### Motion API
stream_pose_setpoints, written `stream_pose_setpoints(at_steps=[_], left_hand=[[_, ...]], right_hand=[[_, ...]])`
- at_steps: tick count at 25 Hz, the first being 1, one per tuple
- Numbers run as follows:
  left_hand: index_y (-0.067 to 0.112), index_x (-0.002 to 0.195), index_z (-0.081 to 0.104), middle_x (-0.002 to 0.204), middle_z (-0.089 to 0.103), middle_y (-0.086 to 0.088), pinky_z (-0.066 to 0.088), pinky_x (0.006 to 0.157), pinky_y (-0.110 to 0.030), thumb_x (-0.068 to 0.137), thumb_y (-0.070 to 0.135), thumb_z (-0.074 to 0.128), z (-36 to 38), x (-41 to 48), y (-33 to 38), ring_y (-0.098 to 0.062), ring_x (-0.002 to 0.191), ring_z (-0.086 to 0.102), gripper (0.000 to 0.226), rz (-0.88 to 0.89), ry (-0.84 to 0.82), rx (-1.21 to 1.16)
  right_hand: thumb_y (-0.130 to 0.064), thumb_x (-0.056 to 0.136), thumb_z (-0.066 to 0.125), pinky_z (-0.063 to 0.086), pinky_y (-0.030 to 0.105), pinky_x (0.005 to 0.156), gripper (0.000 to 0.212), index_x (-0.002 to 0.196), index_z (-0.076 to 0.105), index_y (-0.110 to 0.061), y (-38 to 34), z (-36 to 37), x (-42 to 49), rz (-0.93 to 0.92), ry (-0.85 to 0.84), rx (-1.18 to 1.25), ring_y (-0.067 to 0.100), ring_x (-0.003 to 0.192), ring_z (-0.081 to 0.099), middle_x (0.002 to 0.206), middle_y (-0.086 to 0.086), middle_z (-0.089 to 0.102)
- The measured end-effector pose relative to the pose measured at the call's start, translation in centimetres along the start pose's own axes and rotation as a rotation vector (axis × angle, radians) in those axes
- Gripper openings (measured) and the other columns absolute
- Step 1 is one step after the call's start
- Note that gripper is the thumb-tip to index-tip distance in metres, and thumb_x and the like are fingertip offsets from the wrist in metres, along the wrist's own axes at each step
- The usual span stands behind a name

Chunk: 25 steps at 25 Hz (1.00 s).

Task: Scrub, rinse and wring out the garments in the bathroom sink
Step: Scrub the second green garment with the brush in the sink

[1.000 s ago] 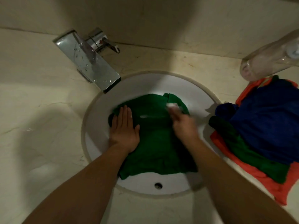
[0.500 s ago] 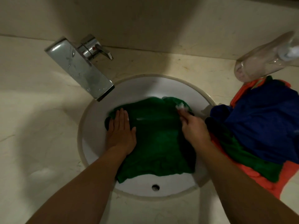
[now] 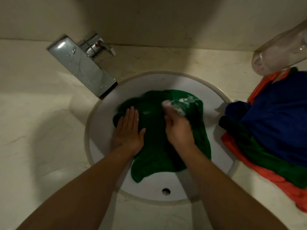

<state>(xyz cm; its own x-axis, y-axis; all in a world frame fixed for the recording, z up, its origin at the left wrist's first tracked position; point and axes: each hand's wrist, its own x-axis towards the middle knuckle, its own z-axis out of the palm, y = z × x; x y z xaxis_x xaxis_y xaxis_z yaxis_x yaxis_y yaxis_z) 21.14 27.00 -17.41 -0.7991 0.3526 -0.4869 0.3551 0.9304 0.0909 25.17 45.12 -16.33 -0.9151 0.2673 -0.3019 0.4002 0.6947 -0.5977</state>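
Leftward went my right hand since half a second before, off the right edge of the green garment and in over its middle, and it came out smeared with motion. A pale soapy lump sat right at its fingertips, on the far part of the cloth. Whether I was gripping that lump or only pushing through foam, I could not tell through the blur. A streak of suds trailed off to the right of it, across the far right corner of the fabric.

My left hand had hardly budged. It lay flat, fingers straight and together, pressing down the garment's left side with nothing grasped.

The garment lay spread in the white sink with both hands on top of it, its near hem reaching toward the overflow hole but stopping short. The chrome faucet jutted over the far left rim, with drops on its top.

Over on the right of the counter, just beside the basin, sat a heap: a blue garment on top, a dark green garment under it, an orange garment at the bottom. A clear bottle stood just beyond the heap, in the far right corner.
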Motion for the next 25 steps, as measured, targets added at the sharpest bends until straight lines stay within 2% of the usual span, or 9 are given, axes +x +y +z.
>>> stream_pose_setpoints(at_steps=[3,5,8,10,13,16,18,22,25], left_hand=[[0.006,0.150,-0.026,0.166,-0.022,-0.015,-0.010,0.123,-0.038,0.103,0.045,0.005,0.3,-0.5,-0.5,-0.025,0.154,-0.018,0.069,-0.032,0.054,0.042],[0.003,0.154,-0.021,0.166,-0.021,-0.015,-0.007,0.123,-0.039,0.104,0.045,0.007,0.3,-0.3,-0.6,-0.026,0.155,-0.015,0.071,-0.031,0.052,0.068],[0.002,0.152,-0.021,0.166,-0.019,-0.017,-0.006,0.124,-0.041,0.105,0.046,0.012,0.5,-0.6,-0.4,-0.028,0.155,-0.014,0.073,-0.035,0.030,0.096],[0.001,0.153,-0.020,0.166,-0.018,-0.018,-0.005,0.124,-0.042,0.105,0.046,0.012,0.6,-0.8,-0.2,-0.029,0.155,-0.013,0.073,-0.031,0.025,0.124],[0.002,0.157,-0.015,0.166,-0.019,-0.016,-0.006,0.124,-0.041,0.106,0.045,0.011,0.6,-0.6,-0.6,-0.027,0.155,-0.014,0.072,-0.037,0.033,0.141],[0.001,0.156,-0.017,0.166,-0.021,-0.014,-0.006,0.124,-0.040,0.106,0.043,0.011,0.4,-0.8,-1.0,-0.026,0.155,-0.015,0.071,-0.023,0.018,0.135],[0.001,0.156,-0.018,0.166,-0.022,-0.015,-0.005,0.125,-0.041,0.106,0.043,0.009,0.2,-1.0,-0.7,-0.027,0.155,-0.016,0.070,-0.023,0.003,0.140],[0.000,0.156,-0.015,0.166,-0.020,-0.016,-0.004,0.125,-0.041,0.106,0.043,0.009,-0.1,-1.0,-0.5,-0.027,0.155,-0.014,0.070,-0.024,0.024,0.127],[0.001,0.156,-0.016,0.166,-0.020,-0.015,-0.004,0.125,-0.040,0.107,0.041,0.011,-0.1,-0.8,-0.8,-0.026,0.155,-0.014,0.069,-0.029,0.046,0.123]], right_hand=[[-0.045,0.100,0.031,0.057,0.041,0.087,0.052,0.151,0.027,-0.056,-1.0,0.5,-1.1,-0.239,-0.200,-0.197,0.034,0.096,0.069,0.115,0.015,0.067],[-0.031,0.103,0.040,0.052,0.036,0.078,0.041,0.141,0.049,-0.045,2.6,-4.2,1.7,0.054,-0.223,-0.342,0.034,0.091,0.068,0.101,0.015,0.066],[-0.024,0.105,0.043,0.051,0.036,0.075,0.042,0.142,0.053,-0.039,3.9,-8.0,1.1,0.306,-0.070,-0.369,0.033,0.085,0.064,0.104,0.014,0.068],[-0.022,0.105,0.044,0.054,0.037,0.073,0.044,0.145,0.051,-0.040,-1.2,-3.3,-0.9,0.172,-0.064,-0.112,0.030,0.079,0.063,0.100,0.014,0.066],[-0.027,0.104,0.049,0.057,0.044,0.079,0.042,0.145,0.053,-0.037,-4.8,1.6,-2.7,-0.043,-0.214,-0.118,0.039,0.081,0.063,0.095,0.022,0.062],[-0.030,0.107,0.045,0.058,0.045,0.085,0.033,0.133,0.065,-0.023,1.6,-5.5,-0.9,0.289,-0.099,-0.270,0.036,0.087,0.067,0.098,0.017,0.069],[-0.028,0.107,0.046,0.056,0.040,0.084,0.036,0.140,0.060,-0.032,3.1,-8.0,-1.4,0.413,0.019,-0.290,0.038,0.094,0.066,0.109,0.019,0.070],[-0.026,0.103,0.051,0.058,0.039,0.078,0.042,0.143,0.057,-0.038,-4.4,1.4,-3.2,0.040,-0.145,-0.086,0.038,0.087,0.069,0.103,0.023,0.069],[-0.029,0.104,0.052,0.056,0.040,0.085,0.035,0.136,0.063,-0.039,-1.9,-2.3,-2.1,0.114,-0.129,-0.138,0.037,0.093,0.068,0.108,0.019,0.072]])
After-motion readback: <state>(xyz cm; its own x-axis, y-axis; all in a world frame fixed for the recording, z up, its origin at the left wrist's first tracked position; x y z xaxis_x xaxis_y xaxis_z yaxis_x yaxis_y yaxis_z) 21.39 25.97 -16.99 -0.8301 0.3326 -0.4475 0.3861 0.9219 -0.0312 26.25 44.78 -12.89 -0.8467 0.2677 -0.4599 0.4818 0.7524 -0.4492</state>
